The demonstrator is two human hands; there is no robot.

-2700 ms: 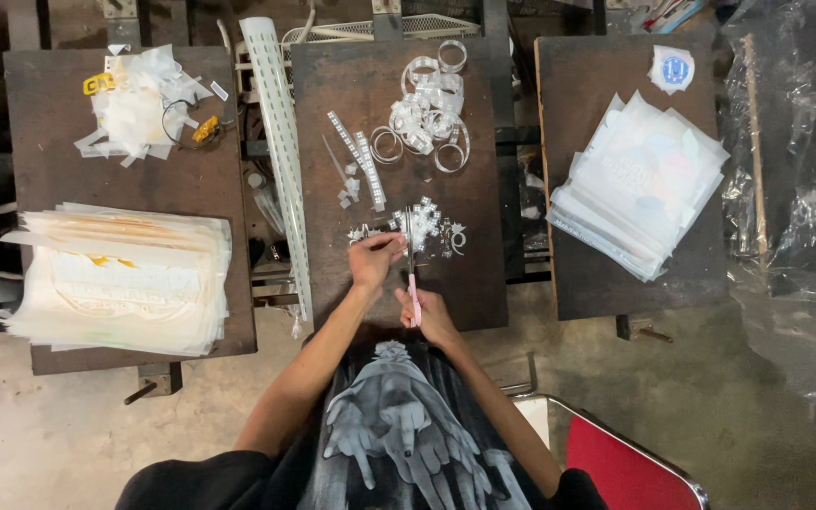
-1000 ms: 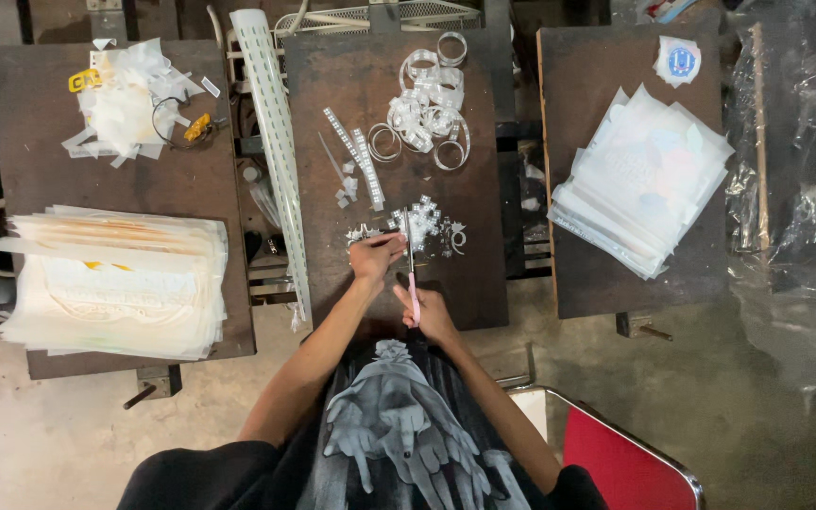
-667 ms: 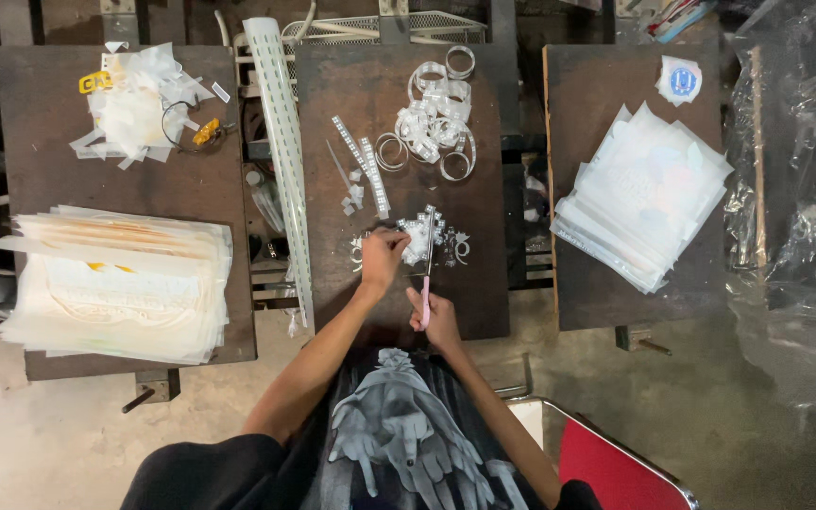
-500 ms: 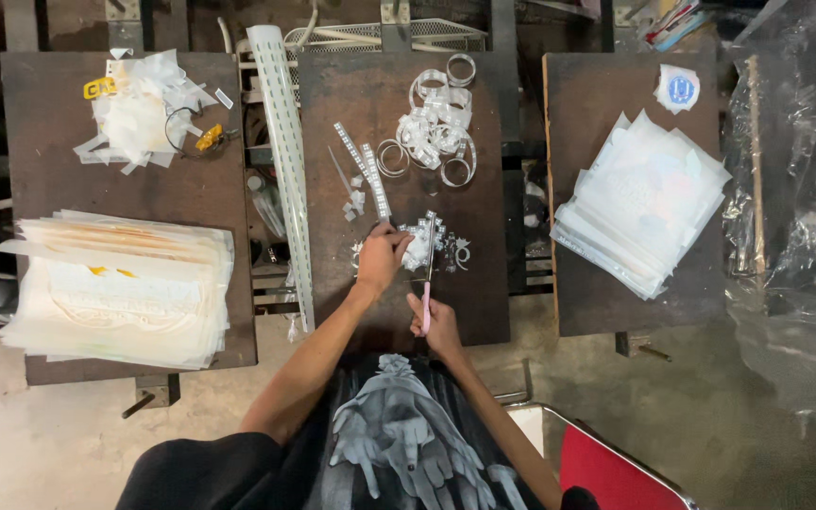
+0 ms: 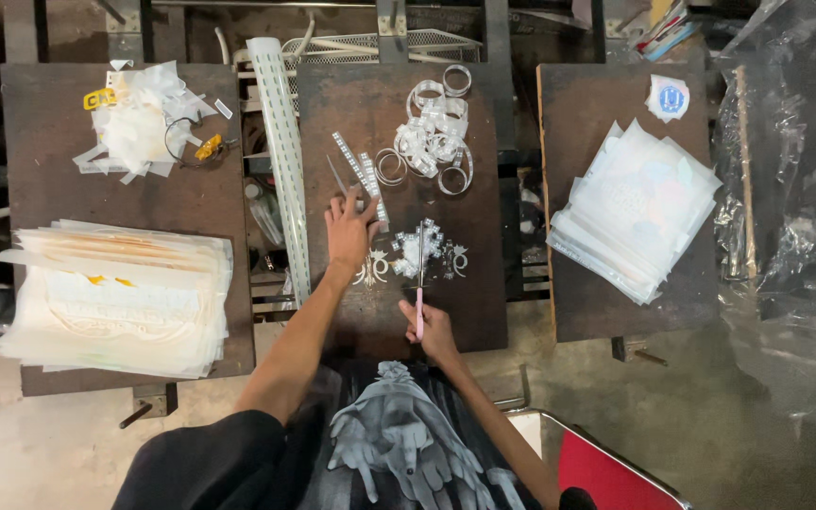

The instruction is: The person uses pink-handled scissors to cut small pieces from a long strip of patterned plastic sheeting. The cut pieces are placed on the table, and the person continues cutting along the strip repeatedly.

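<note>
On the middle dark board [image 5: 484, 283], the left hand [image 5: 349, 231] lay flat with fingers spread against a white perforated strip [image 5: 363, 176] at twelve o'clock — the right hand [image 5: 433, 331] gripped a pink-handled tool [image 5: 419, 288], tip among small white cut pieces [image 5: 424, 247].

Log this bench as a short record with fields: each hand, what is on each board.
left hand: reaching to the strips, flat on the middle board
right hand: holds a pink tool, tip at the small cutouts
middle board, far end: clear rings
left board: sheet stack, scraps
right board: film stack
</note>
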